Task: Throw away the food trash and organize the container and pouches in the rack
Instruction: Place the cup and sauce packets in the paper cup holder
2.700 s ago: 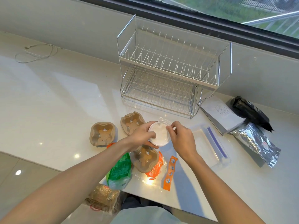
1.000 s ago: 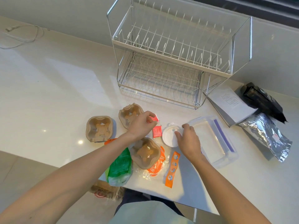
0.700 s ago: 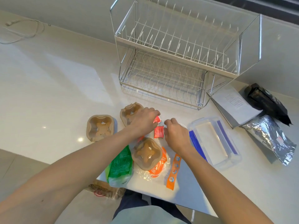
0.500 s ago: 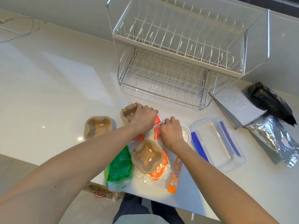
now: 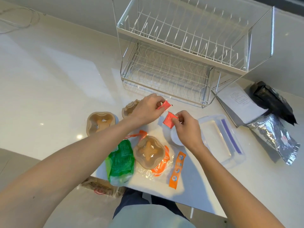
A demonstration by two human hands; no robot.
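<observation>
The left hand [image 5: 144, 111] pinches one small red sauce packet [image 5: 165, 105] and the right hand [image 5: 186, 129] pinches a second red packet [image 5: 169, 120], both held just above the counter [image 5: 57, 89]. No print on either packet is legible. Beyond the hands stands the two-tier wire rack [image 5: 189, 51]; right of the right hand lies the clear container [image 5: 220, 139] with purple strips, and farther right lie the white [image 5: 238, 102], black [image 5: 273, 101] and silver pouches [image 5: 276, 139].

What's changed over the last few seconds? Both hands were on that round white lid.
Both hands let go of the round white lid, which now lies on the counter under the right wrist. The left hand took one red sachet in a pinch grip; the right hand pinches a second red sachet, lifted just above the lid. The rack, clear container, pouches and cardboard cup holders stayed put.
</observation>
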